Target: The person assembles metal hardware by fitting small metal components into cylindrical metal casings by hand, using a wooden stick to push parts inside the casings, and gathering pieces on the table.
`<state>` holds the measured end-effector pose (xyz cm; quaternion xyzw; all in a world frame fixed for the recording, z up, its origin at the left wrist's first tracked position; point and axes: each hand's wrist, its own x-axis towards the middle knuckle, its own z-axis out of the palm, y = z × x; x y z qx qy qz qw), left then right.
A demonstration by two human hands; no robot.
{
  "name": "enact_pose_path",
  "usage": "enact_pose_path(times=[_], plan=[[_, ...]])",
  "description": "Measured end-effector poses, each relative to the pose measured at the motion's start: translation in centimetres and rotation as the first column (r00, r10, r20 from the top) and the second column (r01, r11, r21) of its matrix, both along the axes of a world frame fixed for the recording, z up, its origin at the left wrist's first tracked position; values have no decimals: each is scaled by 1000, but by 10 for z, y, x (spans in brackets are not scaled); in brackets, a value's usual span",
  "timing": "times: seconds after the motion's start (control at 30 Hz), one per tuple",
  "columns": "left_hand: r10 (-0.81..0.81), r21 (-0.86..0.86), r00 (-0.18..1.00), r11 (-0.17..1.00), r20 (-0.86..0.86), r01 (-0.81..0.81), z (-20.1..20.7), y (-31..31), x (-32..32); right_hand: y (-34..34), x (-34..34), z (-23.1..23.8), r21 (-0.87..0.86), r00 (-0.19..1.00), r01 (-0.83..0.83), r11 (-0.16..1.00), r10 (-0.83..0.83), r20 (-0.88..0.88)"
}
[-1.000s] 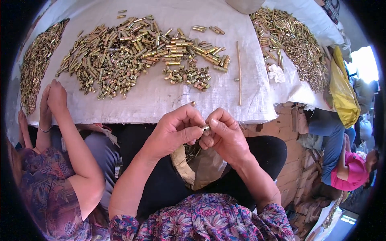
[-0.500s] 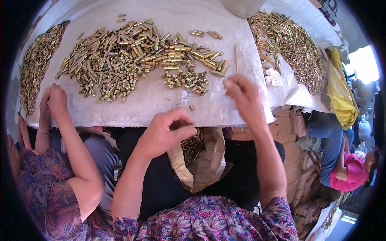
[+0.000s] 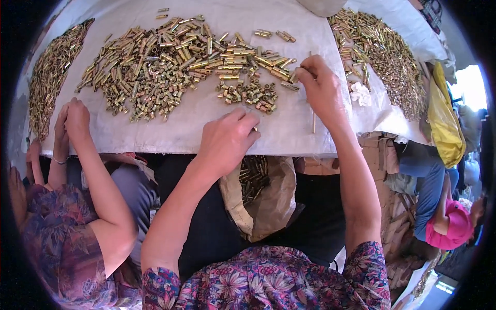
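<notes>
My left hand (image 3: 230, 137) is closed near the front edge of the white sheet (image 3: 181, 139). Between its thumb and fingertips shows the end of a small brass-coloured metal collar (image 3: 256, 129). Farther out to the right, my right hand (image 3: 323, 88) pinches at a longer brass-coloured metal tube (image 3: 293, 77) at the end of the pile; its fingers partly hide the tube. Beneath that hand lies a thin rod (image 3: 314, 123) on the sheet. Close by sits a cluster of short collars (image 3: 248, 93), below the large heap of tubes and collars (image 3: 150, 67).
An opened sack (image 3: 283, 199) with dark metal tubes inside stands between my legs. Another person's hands (image 3: 73, 121) rest at the sheet's edge on the left. More heaps of tubes lie at far left (image 3: 57, 77) and right (image 3: 387, 57). A crumpled white wad (image 3: 360, 94) lies to the right.
My left hand has moved forward from above the sack onto the sheet and closed over the lone collar there. My right hand has moved forward to the tubes. The view has shifted slightly.
</notes>
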<state>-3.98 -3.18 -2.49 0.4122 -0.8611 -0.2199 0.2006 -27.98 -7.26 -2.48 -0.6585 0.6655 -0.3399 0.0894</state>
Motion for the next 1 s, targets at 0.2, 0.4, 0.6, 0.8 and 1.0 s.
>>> enact_pose_path(times=[0.2, 0.4, 0.6, 0.8, 1.0], plan=[[46, -25, 997, 999, -62, -48, -3, 3, -1, 52, 21, 27, 192, 579, -236, 953, -21, 815], [195, 554, 915, 832, -353, 36, 14, 10, 8, 107, 46, 35, 308, 491, -392, 867, -86, 867], [357, 743, 712, 574, -605, 344, 18, 29, 14, 130, 49, 18, 292, 486, -408, 865, -65, 872], [362, 732, 672, 544, -646, 411, 18, 39, 16, 138, 61, 21, 253, 527, -369, 894, -23, 849], [375, 729, 646, 517, -665, 449, 18, 42, 19, 140, 64, 20, 251, 505, -390, 886, -22, 863]])
